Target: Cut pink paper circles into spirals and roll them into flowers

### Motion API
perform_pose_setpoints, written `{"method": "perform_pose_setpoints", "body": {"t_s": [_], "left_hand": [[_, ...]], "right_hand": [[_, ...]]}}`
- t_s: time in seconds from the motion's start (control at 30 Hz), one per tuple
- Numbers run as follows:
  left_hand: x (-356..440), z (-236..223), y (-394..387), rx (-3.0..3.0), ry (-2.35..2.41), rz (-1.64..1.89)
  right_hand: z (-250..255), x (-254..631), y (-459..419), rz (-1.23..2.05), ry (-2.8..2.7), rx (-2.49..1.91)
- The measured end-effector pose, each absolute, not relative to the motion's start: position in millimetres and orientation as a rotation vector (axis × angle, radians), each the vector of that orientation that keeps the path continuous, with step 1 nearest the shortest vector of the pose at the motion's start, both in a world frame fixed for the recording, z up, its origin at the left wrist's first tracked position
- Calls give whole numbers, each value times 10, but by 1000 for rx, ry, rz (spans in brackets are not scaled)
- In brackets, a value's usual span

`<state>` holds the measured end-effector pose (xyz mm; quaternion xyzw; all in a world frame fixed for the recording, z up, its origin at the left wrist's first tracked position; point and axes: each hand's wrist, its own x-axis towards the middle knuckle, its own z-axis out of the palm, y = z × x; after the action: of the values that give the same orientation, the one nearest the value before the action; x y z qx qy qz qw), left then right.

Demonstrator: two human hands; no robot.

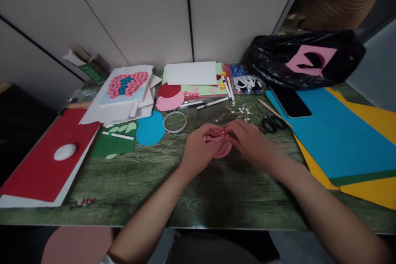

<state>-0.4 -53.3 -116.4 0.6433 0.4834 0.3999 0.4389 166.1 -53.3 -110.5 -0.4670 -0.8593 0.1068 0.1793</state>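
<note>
Both hands meet over the middle of the green wood-patterned table (130, 181). My left hand (199, 148) and my right hand (252, 142) pinch a pink paper strip (216, 135) between their fingertips, fingers curled. A pink paper circle (223, 151) lies just under them on the table. Black scissors (272, 123) and small paper scraps (244, 111) lie a little beyond my right hand.
Left: red sheet (46, 165) with a white oval object (64, 152), green paper, blue circle (150, 128), tape ring (175, 121), heart artwork (126, 84). Back: papers, pens (213, 103), marker pack. Right: blue (334, 132) and yellow sheets, a phone (292, 105), black bag (305, 57).
</note>
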Motion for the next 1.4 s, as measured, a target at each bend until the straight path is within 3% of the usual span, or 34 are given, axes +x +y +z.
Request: {"method": "perform_pose_setpoints", "body": {"t_s": [0.6, 0.83, 1.4], "left_hand": [[2, -1170, -555, 1067, 979, 1117], [26, -1243, -557, 799, 796, 1108], [32, -1185, -581, 1027, 988, 1198]], "right_hand": [[-1024, 1644, -540, 459, -2080, -1188], [-1094, 1617, -567, 266, -2070, -1045], [-1117, 1603, -604, 98, -2094, -1078]]}}
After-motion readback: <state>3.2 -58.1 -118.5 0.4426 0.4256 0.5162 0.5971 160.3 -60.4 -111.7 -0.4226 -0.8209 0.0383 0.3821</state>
